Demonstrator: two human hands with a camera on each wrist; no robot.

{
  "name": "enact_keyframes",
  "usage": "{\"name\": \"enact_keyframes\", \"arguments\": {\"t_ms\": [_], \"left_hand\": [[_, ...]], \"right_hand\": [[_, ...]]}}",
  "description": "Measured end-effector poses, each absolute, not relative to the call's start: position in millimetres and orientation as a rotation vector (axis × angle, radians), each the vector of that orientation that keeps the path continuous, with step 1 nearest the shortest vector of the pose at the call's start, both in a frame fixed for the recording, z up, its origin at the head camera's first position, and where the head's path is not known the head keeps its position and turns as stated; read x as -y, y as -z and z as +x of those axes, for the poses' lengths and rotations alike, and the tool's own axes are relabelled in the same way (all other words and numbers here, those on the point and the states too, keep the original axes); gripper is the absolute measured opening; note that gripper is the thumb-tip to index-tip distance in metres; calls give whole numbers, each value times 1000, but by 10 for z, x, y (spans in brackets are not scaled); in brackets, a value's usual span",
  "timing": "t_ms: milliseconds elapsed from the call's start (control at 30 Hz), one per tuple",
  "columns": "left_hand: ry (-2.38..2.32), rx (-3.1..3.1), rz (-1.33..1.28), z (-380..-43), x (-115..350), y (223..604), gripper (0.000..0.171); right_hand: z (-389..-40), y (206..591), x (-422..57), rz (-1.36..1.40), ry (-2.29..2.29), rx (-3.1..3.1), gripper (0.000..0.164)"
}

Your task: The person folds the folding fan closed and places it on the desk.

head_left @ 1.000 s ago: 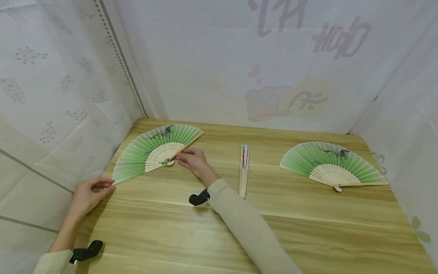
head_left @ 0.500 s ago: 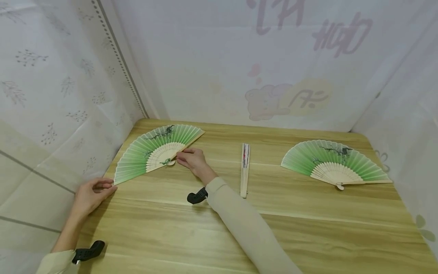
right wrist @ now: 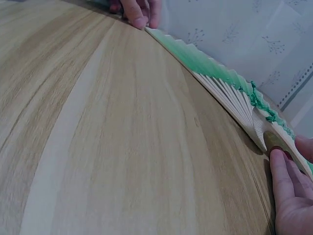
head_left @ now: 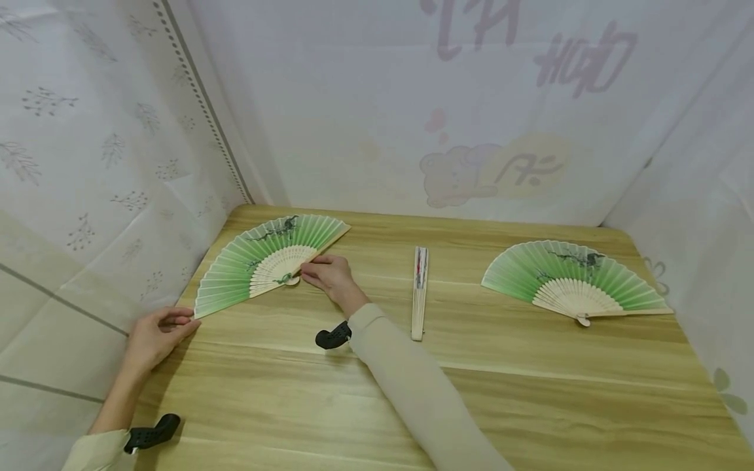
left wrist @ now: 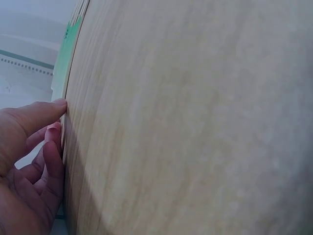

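A green folding fan (head_left: pixel 230 275) lies spread at the table's left, with pale ribs and a dark painted branch. My left hand (head_left: pixel 154 337) pinches its lower left corner at the table's edge; in the left wrist view the thumb (left wrist: pixel 46 115) meets the green cloth's tip. With thumb and fingers, my right hand (head_left: pixel 332 278) holds the outer rib near the pivot, where a green tassel (right wrist: pixel 264 107) hangs over the ribs. Between this fan and another open green fan (head_left: pixel 577 288) on the right lies a folded fan (head_left: pixel 419 294), slim and cream with a reddish print.
The wood-grain table (head_left: pixel 265 399) is bordered by a printed white curtain (head_left: pixel 88 163) on the left and a pale backdrop (head_left: pixel 353 111) behind. Black wrist devices (head_left: pixel 334 336) project from both sleeves over the tabletop.
Both hands keep their hold on the left fan, and all the fans lie as before. The head view shifts only slightly.
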State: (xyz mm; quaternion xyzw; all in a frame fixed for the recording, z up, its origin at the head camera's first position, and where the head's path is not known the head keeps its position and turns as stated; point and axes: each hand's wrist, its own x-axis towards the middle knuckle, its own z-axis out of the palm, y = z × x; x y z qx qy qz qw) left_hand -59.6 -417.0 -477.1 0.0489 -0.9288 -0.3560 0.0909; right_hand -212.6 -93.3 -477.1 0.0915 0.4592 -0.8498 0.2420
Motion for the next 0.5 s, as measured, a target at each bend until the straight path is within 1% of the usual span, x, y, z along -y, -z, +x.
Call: {"name": "enact_keyframes", "arguments": {"t_ms": [267, 500], "left_hand": [[1043, 2747, 184, -584, 4168, 4736, 34], [1005, 2776, 208, -608, 4147, 4749, 35]], "right_hand": [[-2111, 4754, 1008, 304, 2337, -1262, 36], [-2104, 4744, 1093, 418, 2354, -1343, 31]]}}
